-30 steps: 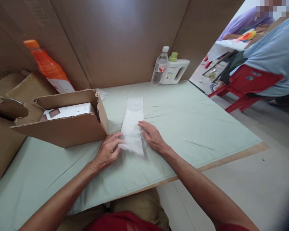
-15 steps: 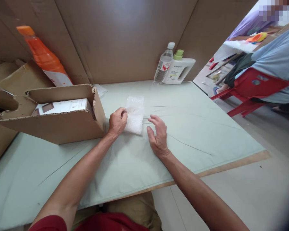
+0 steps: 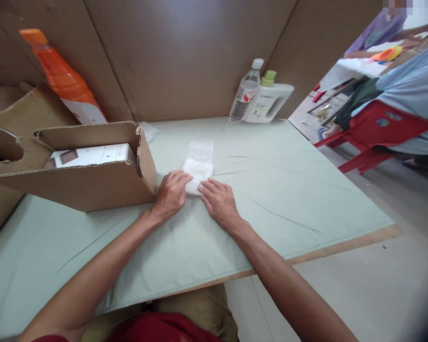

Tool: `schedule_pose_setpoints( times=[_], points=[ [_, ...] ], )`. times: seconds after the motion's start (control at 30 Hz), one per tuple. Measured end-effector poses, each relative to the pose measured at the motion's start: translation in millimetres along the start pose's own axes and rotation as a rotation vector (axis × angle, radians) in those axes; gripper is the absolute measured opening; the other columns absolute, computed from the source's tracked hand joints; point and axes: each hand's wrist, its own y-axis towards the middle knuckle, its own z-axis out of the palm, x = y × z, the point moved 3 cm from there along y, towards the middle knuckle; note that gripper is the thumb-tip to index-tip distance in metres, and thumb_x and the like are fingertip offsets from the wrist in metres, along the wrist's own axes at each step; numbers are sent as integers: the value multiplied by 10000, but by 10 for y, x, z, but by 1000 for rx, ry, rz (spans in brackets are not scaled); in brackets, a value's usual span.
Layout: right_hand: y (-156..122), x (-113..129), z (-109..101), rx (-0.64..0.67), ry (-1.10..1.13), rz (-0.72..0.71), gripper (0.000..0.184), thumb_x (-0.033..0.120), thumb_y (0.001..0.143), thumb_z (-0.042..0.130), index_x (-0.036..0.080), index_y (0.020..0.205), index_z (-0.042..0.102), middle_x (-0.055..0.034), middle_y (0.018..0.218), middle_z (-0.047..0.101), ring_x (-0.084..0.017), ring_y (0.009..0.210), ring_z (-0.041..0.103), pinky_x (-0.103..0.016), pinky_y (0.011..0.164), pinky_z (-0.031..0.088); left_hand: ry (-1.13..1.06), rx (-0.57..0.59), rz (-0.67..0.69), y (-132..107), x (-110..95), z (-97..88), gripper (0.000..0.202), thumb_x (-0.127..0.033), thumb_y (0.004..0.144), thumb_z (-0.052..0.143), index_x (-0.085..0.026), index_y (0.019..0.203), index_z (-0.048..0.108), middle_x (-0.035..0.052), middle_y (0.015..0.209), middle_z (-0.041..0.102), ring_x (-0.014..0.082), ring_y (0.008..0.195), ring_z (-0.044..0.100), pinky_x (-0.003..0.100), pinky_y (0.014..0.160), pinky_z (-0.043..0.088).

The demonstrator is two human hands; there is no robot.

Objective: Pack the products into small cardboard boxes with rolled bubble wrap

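A clear bubble wrap piece [image 3: 199, 170] lies on the pale green cloth of the table, its lower part folded over and thicker, its upper strip flat. My left hand [image 3: 171, 194] grips the left edge of the fold, fingers bent and thumb largely hidden. At the lower right corner, my right hand [image 3: 221, 202] has its fingers on top of the wrap and the thumb against the near edge. Whether anything is inside the fold, I cannot tell.
Left of my hands stands an open cardboard box [image 3: 117, 190] with a white box [image 3: 92, 156] inside. Behind it leans an orange bottle [image 3: 64, 78]. A water bottle [image 3: 244, 97] and a white jug [image 3: 267, 104] stand at the back. A person sits on a red chair [image 3: 392, 126] at right.
The bubble wrap's lower part has been folded up over itself. My right hand has moved left onto it, and my left hand has shifted slightly nearer to me.
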Motion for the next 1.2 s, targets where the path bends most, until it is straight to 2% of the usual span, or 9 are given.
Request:
schedule_pose_setpoints(
  times=[0.13, 0.27, 0.4, 0.6, 0.7, 0.8, 1.0, 1.1, 1.2],
  points=[
    [29, 9, -7, -42, -4, 0, 245, 165, 988, 494, 237, 1094, 703, -68, 1262, 716, -300, 1303, 542, -472, 967, 381, -7, 165, 36, -181, 16, 7, 648, -20, 710, 498, -155, 1340, 569, 138, 1322, 645, 283, 1326, 523, 465, 1118, 414],
    [36, -1, -43, -65, 53, 43, 232, 124, 958, 495, 220, 1011, 700, -59, 1152, 753, -293, 1271, 568, -470, 999, 380, -17, 184, 21, -237, -13, 42, 720, -79, 685, 564, -145, 1401, 511, 162, 1382, 604, 306, 1333, 521, 480, 1127, 409],
    [-46, 33, -119, -66, 156, 72, 217, 156, 956, 490, 227, 1018, 686, -61, 1104, 756, -282, 1217, 602, -470, 1007, 408, -22, 144, 30, -353, -109, -46, 588, -68, 759, 543, -148, 1341, 563, 154, 1281, 665, 298, 1247, 582, 474, 1062, 456],
    [-307, 223, -328, 29, 322, 73, 210, 306, 972, 517, 251, 1106, 670, -64, 1125, 743, -268, 1114, 657, -462, 978, 463, -49, 99, 17, -640, -232, -266, 343, -41, 828, 509, -182, 1090, 680, 81, 1002, 747, 249, 988, 660, 408, 905, 500],
    [-460, 321, -415, 52, 366, 76, 379, 411, 911, 630, 261, 1259, 622, -85, 1229, 708, -286, 1158, 636, -471, 1001, 472, -112, 75, -29, -760, -275, -317, 274, -77, 856, 516, -177, 1046, 686, 71, 947, 747, 237, 910, 657, 385, 840, 493],
    [-544, 368, -404, 61, 396, 124, 440, 367, 894, 634, 240, 1314, 599, -99, 1262, 695, -285, 1142, 639, -469, 988, 490, -213, 58, -114, -833, -304, -324, 229, -125, 862, 530, -175, 1012, 696, 67, 907, 734, 229, 872, 642, 365, 820, 480],
    [-486, 348, -293, -7, 538, 321, 328, 294, 922, 550, 202, 1225, 638, -18, 827, 702, -191, 762, 668, -338, 768, 548, -365, 81, -394, -825, -299, -320, 263, -218, 852, 543, -161, 1045, 711, 34, 844, 721, 166, 699, 601, 282, 678, 455],
    [-517, 382, -351, -122, 468, 286, 312, 290, 936, 563, 197, 1228, 619, -29, 867, 706, -187, 773, 672, -334, 761, 541, -352, 70, -443, -783, -267, -315, 272, -241, 853, 539, -158, 1044, 715, 7, 751, 687, 153, 651, 590, 259, 627, 434],
    [-604, 489, -499, -315, 226, 122, 249, 226, 951, 568, 204, 1192, 622, -81, 1008, 722, -221, 915, 676, -383, 839, 512, -334, 57, -485, -744, -211, -278, 283, -242, 845, 545, -150, 1052, 714, 1, 724, 666, 155, 653, 591, 256, 620, 433]
  ],
)
